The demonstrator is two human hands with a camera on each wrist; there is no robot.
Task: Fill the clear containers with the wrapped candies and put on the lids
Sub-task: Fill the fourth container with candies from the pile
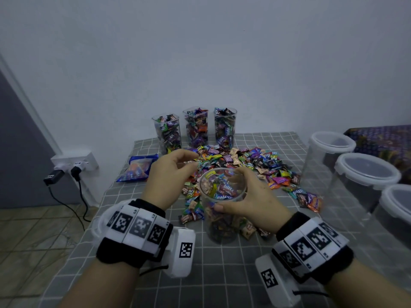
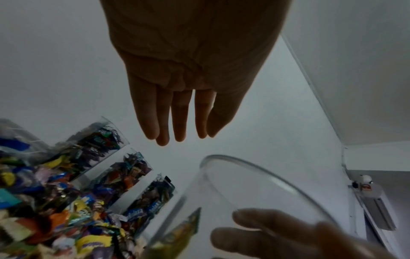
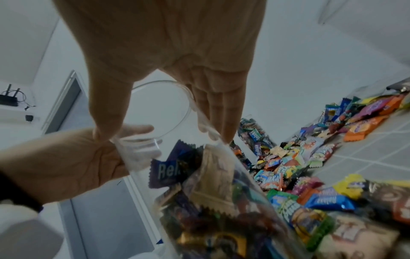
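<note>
Two hands work: the right hand (image 1: 249,196) has its fingers (image 3: 213,112) clamped round a part-filled clear container (image 1: 222,210); the left hand's (image 1: 171,172) fingers (image 2: 179,115) hang apart, relaxed, above its rim.

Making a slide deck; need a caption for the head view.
Right hand grips a part-filled clear container; open left hand hovers beside the candy pile.
</note>
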